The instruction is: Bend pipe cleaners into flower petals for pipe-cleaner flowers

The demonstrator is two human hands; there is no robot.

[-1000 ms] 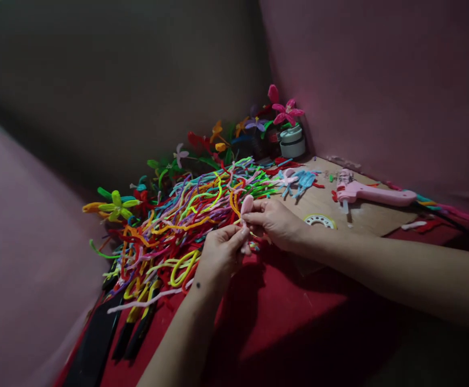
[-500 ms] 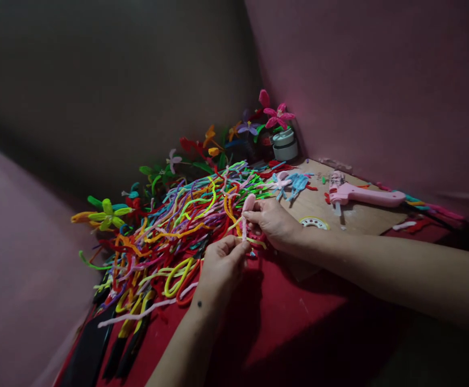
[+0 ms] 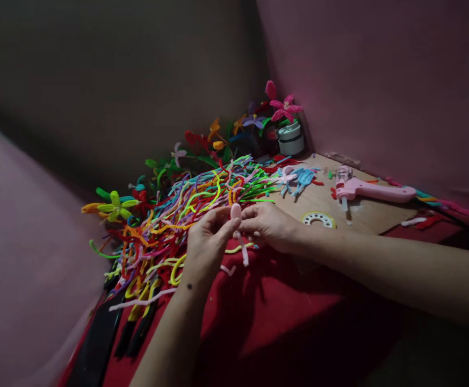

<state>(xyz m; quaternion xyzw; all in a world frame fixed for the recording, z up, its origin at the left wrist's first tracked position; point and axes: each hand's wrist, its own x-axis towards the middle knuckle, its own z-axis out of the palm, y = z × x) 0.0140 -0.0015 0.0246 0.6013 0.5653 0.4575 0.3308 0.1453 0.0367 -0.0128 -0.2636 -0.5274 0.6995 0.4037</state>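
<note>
A pale pink pipe cleaner petal (image 3: 236, 211), with a twisted stem hanging below it, is held up above the red table. My left hand (image 3: 208, 239) pinches it from the left with thumb and fingers. From the right, my right hand (image 3: 272, 227) has its fingertips closed on the same piece, just under the rounded loop. A short bent pink pipe cleaner scrap (image 3: 228, 270) lies on the red cloth below. Close behind both hands spreads a heap of multicoloured pipe cleaners (image 3: 202, 196).
A pink glue gun (image 3: 379, 191) rests on a brown board (image 3: 367, 219) at right, near a white-and-yellow ring (image 3: 318, 219). Finished pipe cleaner flowers (image 3: 284, 109) and a grey-white container (image 3: 291, 141) stand at the back. Black-and-yellow handled pliers (image 3: 137, 333) lie front left.
My left hand has moved up from the stem's lower end to the petal loop. The stem's lower end now hangs free, and the short pink scrap has come into view.
</note>
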